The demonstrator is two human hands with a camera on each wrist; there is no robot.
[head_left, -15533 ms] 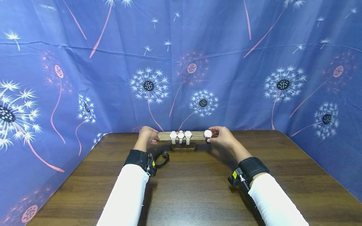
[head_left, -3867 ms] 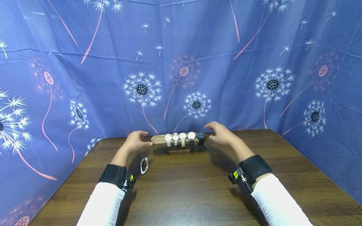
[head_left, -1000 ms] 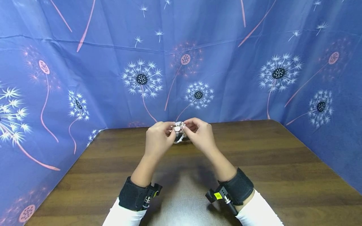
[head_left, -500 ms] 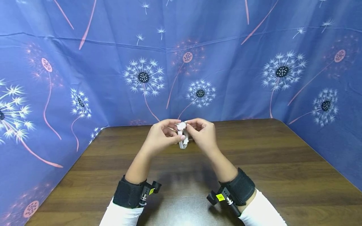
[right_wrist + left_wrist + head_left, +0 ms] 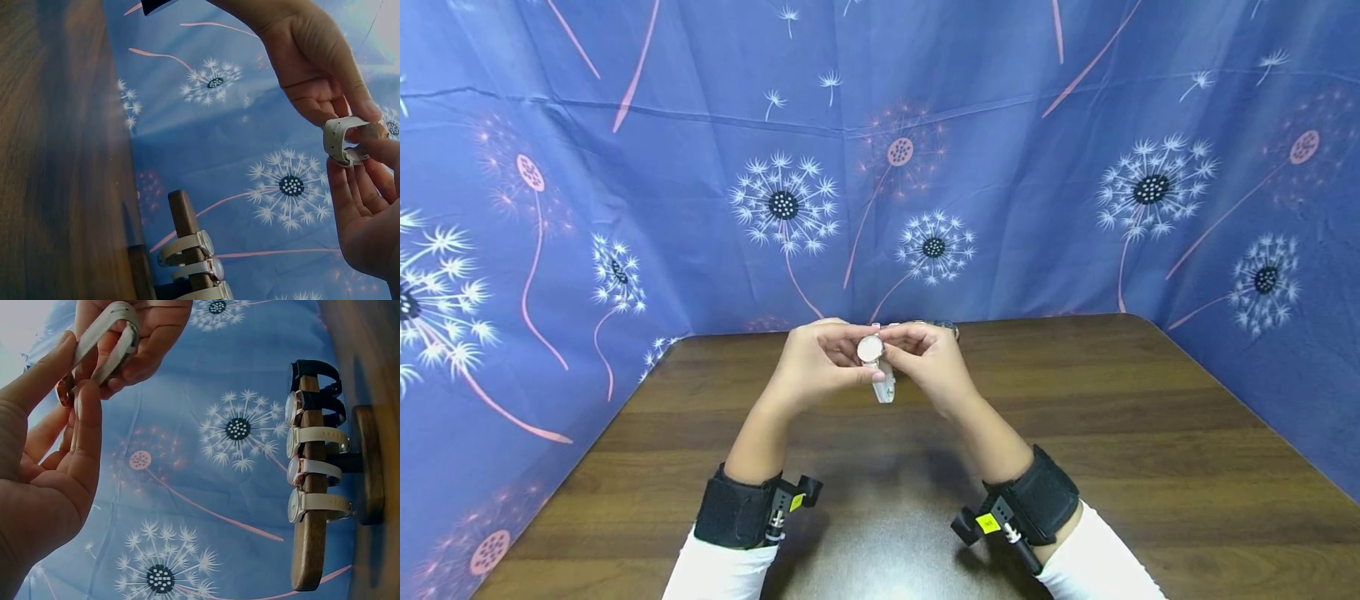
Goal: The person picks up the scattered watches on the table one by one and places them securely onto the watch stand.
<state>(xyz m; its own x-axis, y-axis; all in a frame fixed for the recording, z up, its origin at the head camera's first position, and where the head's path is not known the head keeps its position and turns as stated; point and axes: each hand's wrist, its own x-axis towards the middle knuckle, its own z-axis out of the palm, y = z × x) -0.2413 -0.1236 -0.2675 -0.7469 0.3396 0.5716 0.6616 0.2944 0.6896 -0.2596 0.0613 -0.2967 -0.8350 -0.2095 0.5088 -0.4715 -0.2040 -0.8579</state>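
A wristwatch (image 5: 871, 348) with a pale dial and whitish strap is held up between both hands, its dial toward the head view. My left hand (image 5: 812, 360) pinches the watch at its case, thumb below and fingers above. My right hand (image 5: 934, 367) grips its other side with thumb and fingertips. The strap is closed into a loop, seen with its holes and buckle in the right wrist view. Behind the hands is a wooden watch stand (image 5: 308, 553), mostly hidden in the head view. On its bar hang several watches, including a black watch (image 5: 315, 374) at one end.
The stand's dark base (image 5: 370, 465) rests on a brown wooden table (image 5: 1112, 400). A blue dandelion-print cloth (image 5: 1015, 167) hangs right behind the table's far edge. Each wrist wears a black strap (image 5: 737, 508) with a small camera.
The black watch from the table went onto the stand. The pale watch was then lifted from the table into both hands. Lately it has turned dial forward and shifted slightly left.
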